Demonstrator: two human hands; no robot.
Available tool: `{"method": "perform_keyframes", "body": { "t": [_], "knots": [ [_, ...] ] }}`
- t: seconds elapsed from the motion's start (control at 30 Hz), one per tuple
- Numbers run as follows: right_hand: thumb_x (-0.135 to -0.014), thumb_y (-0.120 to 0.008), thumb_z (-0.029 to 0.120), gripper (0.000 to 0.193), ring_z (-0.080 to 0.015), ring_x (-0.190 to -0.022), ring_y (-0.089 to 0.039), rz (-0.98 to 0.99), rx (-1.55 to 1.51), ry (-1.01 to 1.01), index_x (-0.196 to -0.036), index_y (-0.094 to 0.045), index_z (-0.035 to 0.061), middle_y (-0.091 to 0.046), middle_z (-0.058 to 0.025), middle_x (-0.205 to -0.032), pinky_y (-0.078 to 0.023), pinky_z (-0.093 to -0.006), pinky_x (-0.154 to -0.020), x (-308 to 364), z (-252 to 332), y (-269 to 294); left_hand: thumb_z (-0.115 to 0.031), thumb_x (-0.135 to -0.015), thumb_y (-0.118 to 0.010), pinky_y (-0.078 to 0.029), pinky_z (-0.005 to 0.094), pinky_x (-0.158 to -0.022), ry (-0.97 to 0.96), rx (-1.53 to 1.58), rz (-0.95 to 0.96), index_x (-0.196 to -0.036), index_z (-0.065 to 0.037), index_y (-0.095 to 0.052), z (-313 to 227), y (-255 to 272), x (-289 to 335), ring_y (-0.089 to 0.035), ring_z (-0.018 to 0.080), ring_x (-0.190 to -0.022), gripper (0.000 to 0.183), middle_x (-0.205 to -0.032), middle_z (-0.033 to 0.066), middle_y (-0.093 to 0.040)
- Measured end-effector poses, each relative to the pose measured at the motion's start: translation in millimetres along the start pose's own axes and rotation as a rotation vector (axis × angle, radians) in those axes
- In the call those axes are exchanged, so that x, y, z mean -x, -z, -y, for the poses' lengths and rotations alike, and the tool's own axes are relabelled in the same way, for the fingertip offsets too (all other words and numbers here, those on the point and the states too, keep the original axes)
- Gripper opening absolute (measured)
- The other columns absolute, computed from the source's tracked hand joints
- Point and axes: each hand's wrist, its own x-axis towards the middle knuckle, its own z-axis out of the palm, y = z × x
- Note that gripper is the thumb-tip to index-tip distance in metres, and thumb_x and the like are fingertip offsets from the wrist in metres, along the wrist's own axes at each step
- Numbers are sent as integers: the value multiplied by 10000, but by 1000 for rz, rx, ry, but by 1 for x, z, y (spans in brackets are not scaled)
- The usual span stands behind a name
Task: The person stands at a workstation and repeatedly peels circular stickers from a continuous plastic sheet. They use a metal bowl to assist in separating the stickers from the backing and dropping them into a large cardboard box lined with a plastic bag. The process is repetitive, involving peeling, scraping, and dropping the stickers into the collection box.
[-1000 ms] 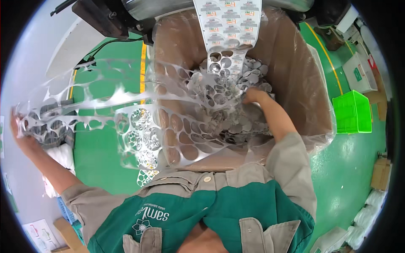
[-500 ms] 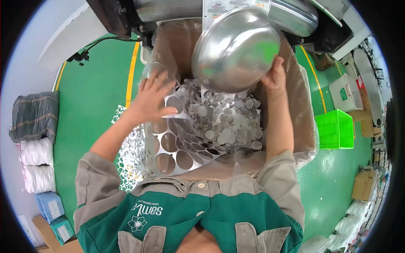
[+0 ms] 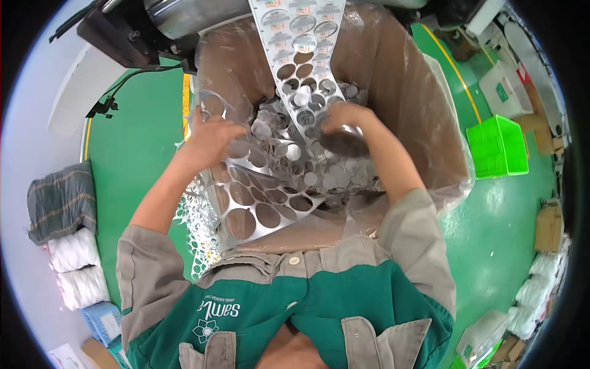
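Observation:
A large box lined with clear plastic stands before me, holding a heap of round cut-out discs. My right hand grips the rim of a metal bowl, which is tilted low over the discs; part of it is hidden behind the hand and forearm. At the box's left side my left hand has its fingers bent around a perforated sheet full of round holes; some fingertips are hidden. A printed, punched strip hangs from above down into the heap, close to my right hand.
A metal roller of a machine spans the far side above the box. More perforated scrap lies on the floor left of the box. A green crate stands to the right. Folded dark fabric and white bundles line the left wall.
My right hand has lowered the bowl from above the box toward the discs, uncovering the hanging strip. My left hand, earlier spread over the sheet, has curled its fingers at the left side.

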Motion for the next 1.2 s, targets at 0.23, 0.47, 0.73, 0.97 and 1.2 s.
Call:
{"method": "perform_keyframes", "body": {
  "t": [0.23,0.47,0.73,0.97,1.2],
  "knots": [
    [-868,-569,274,350,-132,-792,-620,-319,-1650,820,-1112,-515,29,-631,-71,-923,-532,-306,-672,63,41,103,61,-753,-439,-420,357,-830,110,348,-397,-1179,-111,-517,20,52,33,-569,202,-917,466,-924,75,-593],
    [-804,-560,459,527,-323,-980,-568,-124,-217,-109,-990,-590,-33,-604,-166,-1041,-433,-393,-862,-20,15,-36,61,-816,-353,-389,203,-734,144,1143,-797,-1184,-4,-509,39,101,80,-486,75,-769,405,-858,3,-525],
    [-683,-690,442,573,-223,-853,-588,322,-55,-199,-1011,-605,-19,-620,-113,-1011,-466,-372,-743,7,-23,-20,46,-672,-473,-379,323,-862,-85,570,-441,-923,-67,-621,21,40,18,-541,214,-878,313,-896,76,-595],
    [-839,-591,279,523,-141,-1024,-539,-347,-1604,889,-1253,-414,13,-547,-73,-1154,-462,-284,-812,68,7,96,-55,-692,-514,-348,375,-895,-102,227,-338,-826,-132,-621,-1,-27,1,-580,206,-744,188,-727,40,-621],
    [-764,-587,482,689,-276,-1132,-477,-338,-199,-645,-1208,-466,-31,-486,-183,-1241,-350,-429,-957,-20,-106,-105,-229,-703,-582,-375,352,-832,-112,413,-461,-822,-122,-616,-8,-18,-13,-577,208,-676,164,-705,37,-618]
  ]
}}
